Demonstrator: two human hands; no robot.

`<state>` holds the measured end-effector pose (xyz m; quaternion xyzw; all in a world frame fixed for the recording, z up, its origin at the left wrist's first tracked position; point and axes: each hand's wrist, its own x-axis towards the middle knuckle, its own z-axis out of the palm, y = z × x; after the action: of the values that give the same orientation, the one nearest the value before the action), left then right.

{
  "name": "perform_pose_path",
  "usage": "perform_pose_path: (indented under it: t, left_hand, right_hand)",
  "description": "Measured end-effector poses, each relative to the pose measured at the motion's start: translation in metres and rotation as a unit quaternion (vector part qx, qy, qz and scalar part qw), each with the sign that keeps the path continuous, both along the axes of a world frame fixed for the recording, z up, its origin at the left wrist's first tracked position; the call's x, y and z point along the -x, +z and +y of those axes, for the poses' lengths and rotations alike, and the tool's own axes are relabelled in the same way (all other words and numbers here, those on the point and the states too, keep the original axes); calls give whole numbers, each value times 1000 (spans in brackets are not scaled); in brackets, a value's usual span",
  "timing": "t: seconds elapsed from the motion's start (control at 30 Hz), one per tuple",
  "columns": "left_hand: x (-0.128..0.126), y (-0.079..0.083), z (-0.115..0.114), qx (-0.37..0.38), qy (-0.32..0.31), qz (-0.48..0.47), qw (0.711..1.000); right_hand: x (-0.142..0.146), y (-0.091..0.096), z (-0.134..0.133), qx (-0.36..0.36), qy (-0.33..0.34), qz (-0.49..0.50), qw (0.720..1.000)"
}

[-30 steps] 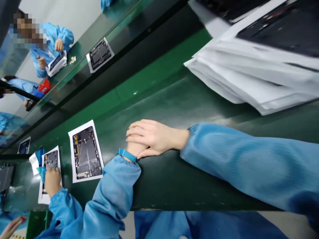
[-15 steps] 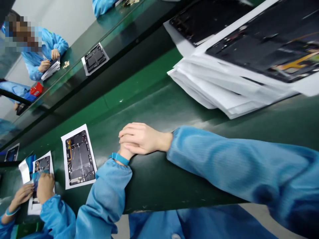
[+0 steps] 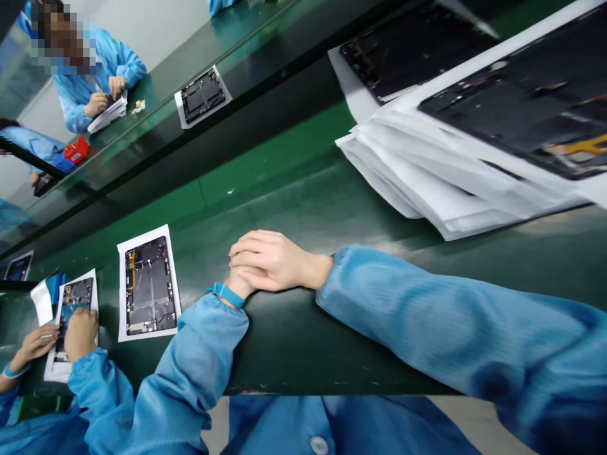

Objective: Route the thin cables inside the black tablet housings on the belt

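My right hand (image 3: pixel 281 260) rests over my left hand, its fingers wrapped round it on the green bench (image 3: pixel 303 335). Of my left hand (image 3: pixel 240 282) only the back near the wrist shows, above a blue wristband (image 3: pixel 226 294); its fingers are hidden underneath. No tool or part is visible in either hand. Left of them lies an opened tablet-like device (image 3: pixel 150 287), with black inner parts and an orange flex cable, on a white sheet (image 3: pixel 122 284).
At the right, opened devices (image 3: pixel 516 107) lie on a stack of white sheets (image 3: pixel 408 170). At the lower left, a co-worker's hands (image 3: pixel 80 332) work on another device (image 3: pixel 78 294). Across a raised dark ledge, another person (image 3: pixel 102 69) handles papers near a further device (image 3: pixel 203 96).
My hands stay clasped in the same place. The view has shifted slightly, and the co-worker's hands at the left remain on their device.
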<state>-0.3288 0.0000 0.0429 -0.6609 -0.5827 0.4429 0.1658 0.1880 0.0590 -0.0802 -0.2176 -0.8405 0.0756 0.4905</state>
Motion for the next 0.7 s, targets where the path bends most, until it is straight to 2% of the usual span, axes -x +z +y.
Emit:
perform_pose_path:
  t: [0.1, 0.27, 0.47, 0.63, 0.7]
  left_hand:
    - [4, -1, 1, -5, 8, -28, 1000]
    - [7, -1, 2, 8, -2, 7, 1000]
    - [-3, 4, -3, 10, 21, -21, 999]
    - [-11, 8, -6, 0, -21, 0, 1000]
    - [-13, 9, -8, -6, -13, -42, 999]
  right_hand:
    - [0, 1, 1, 9, -3, -11, 1000]
    - [0, 1, 2, -4, 9, -6, 1000]
    - [2, 1, 0, 4, 4, -1, 1000]
    - [1, 1, 1, 4, 3, -8, 1000]
    - [1, 0, 2, 12, -1, -15, 1000]
